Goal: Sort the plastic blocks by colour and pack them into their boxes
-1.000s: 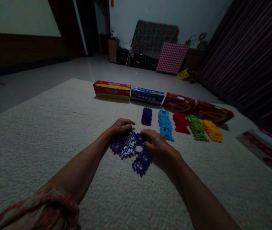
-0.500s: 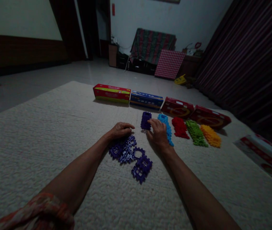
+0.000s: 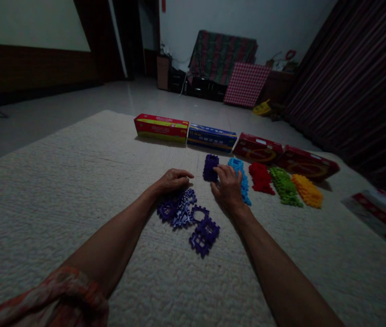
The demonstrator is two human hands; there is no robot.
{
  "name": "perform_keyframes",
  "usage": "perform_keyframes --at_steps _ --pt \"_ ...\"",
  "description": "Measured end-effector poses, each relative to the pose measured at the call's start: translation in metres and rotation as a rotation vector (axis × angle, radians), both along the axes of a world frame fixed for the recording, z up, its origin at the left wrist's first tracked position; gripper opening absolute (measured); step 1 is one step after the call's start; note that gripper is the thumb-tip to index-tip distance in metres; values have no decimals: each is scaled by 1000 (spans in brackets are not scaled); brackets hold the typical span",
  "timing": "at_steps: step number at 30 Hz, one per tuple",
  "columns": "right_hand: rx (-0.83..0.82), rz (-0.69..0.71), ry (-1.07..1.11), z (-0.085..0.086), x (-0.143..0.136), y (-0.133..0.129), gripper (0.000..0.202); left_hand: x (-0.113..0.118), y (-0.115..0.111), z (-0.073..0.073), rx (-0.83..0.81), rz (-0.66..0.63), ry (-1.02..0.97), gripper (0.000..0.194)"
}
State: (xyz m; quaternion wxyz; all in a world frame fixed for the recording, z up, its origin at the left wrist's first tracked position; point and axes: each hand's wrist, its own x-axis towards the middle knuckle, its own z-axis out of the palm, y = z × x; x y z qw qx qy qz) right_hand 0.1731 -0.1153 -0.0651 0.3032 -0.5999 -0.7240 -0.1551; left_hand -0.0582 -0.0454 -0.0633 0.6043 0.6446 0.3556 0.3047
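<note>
- Head view: my right hand reaches forward over the cream mat, its fingertips touching the near right side of the purple stack. The fingers curl loosely against the stack; I cannot tell whether they grip a piece.
- My left hand lies palm down, fingers spread and holding nothing, on the far edge of the joined purple tiles, pressing on them.
- Those joined tiles lie flat near the middle of the mat, just on the near side of both hands, running from under my left hand towards the near right.
- The purple stack stands just beyond my right hand and to the right of my left hand, apart from the joined tiles.
- Next to it, in a row towards the mat's right edge: the blue pile, partly hidden behind my right hand, then the red pile, the green pile and the yellow pile.
- Along the far edge of the mat lie four boxes: a red and yellow box, a blue box and two red boxes.
</note>
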Motion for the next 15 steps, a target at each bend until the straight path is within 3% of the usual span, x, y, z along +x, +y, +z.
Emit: perform_keyframes --at_steps 4,10,15 --pt "-23 169 84 4 -7 -3 30 2 -2 2 5 128 -85 22" --pt "-296 506 320 2 -25 -11 26 9 0 4 35 466 -149 20" --pt "-333 589 326 1 -34 -11 37 10 2 4 41 459 -161 19"
